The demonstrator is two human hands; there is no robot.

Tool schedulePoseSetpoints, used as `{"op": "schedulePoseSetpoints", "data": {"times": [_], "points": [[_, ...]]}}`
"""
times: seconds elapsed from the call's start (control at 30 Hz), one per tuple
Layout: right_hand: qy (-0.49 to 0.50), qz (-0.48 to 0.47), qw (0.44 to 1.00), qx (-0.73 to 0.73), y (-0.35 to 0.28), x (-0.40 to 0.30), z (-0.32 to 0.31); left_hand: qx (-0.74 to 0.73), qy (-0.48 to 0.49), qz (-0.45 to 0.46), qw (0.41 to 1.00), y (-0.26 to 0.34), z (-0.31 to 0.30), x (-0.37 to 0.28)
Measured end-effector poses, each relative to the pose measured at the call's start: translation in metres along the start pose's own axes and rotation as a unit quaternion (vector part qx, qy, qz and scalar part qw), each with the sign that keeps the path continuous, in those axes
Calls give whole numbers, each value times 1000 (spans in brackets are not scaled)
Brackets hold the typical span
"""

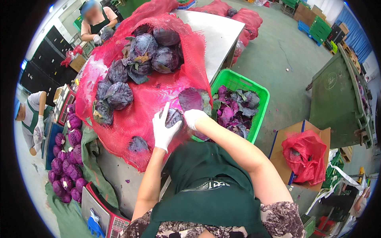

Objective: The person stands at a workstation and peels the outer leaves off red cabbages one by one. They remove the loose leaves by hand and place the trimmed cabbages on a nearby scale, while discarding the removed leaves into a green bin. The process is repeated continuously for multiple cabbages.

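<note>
My left hand, in a white glove, grips a small dark red cabbage on the red mesh sack, thumb and fingers spread around it. Close to the cabbage's right side is my right hand, also gloved in white, its fingers curled; whether it holds anything is hidden. Just beyond it lies a loose purple cabbage leaf. Several whole red cabbages sit in and before the sack's mouth. A cut-off leaf rests on the mesh at the near left.
A green crate of purple leaves stands right of the metal table. Peeled red cabbages and a scale with a blue glove are at left. Two co-workers work at the left. A cardboard box holds red mesh.
</note>
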State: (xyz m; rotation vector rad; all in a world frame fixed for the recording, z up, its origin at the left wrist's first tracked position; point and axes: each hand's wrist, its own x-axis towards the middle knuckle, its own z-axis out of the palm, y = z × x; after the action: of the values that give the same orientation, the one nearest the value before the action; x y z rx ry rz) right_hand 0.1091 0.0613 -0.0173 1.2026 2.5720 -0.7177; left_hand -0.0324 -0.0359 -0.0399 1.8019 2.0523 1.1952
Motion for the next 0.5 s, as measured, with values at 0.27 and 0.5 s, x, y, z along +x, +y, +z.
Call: {"op": "schedulePoseSetpoints", "data": {"times": [0.27, 0.5], "points": [[126, 16, 986, 107, 24, -30, 67, -275, 42, -90, 956, -5, -14, -36], [101, -92, 690, 711, -31, -37, 6, -493, 38, -40, 869, 17, -35, -6]]}}
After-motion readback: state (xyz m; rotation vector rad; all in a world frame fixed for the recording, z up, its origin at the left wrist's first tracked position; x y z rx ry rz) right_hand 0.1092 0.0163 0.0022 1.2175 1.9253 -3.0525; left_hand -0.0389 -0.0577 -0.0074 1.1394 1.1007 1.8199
